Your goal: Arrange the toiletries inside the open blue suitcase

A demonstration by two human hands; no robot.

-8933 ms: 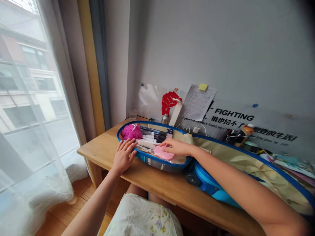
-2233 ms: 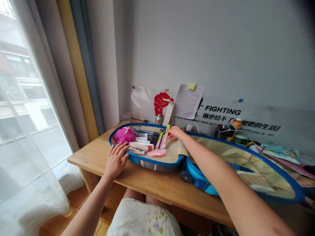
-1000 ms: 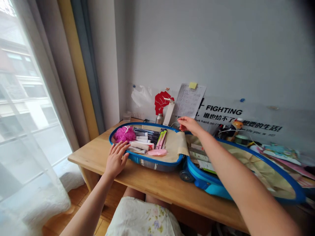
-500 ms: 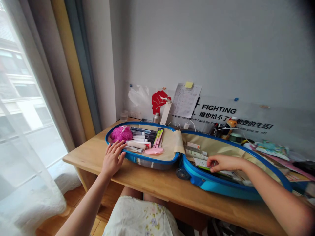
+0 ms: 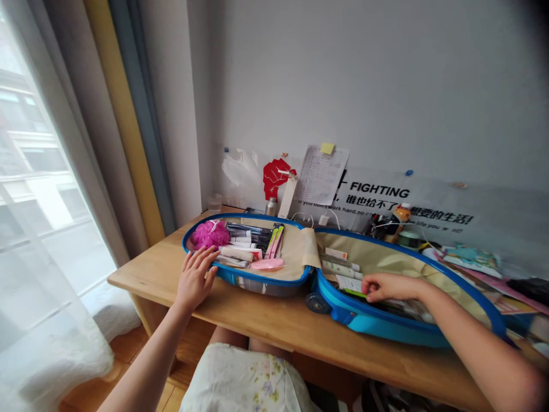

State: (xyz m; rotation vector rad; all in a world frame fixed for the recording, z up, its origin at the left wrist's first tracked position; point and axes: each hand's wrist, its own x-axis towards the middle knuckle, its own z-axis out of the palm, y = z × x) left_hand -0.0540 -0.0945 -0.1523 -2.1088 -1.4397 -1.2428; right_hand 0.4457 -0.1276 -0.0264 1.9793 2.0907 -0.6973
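While the left hand [image 5: 195, 278] is resting open against the blue suitcase [image 5: 355, 320], the right hand [image 5: 388, 287] is curling beside light, squeezable cosmetic tubes [image 5: 338, 266], best pinched at their capped ends; any grip is hidden.

Definitely a home, most likely a bedroom or study corner. Sheer white curtains [image 5: 51, 240] next to heavier drapes [image 5: 96, 114], with an apartment building [image 5: 32, 137] showing through the glass. Plain wooden bench [image 5: 158, 274] pushed up against the wall, warm wood floor [image 5: 189, 372] below. Very personal wall too: a "FIGHTING" motivational poster [image 5: 380, 191], a red fist cutout [image 5: 273, 178], a paper list [image 5: 321, 176] with a yellow sticky note [image 5: 327, 148]. Bottles [image 5: 400, 217] and magazines [image 5: 472, 266] piled up, plus an open blue suitcase [image 5: 377, 332] right on the bench.
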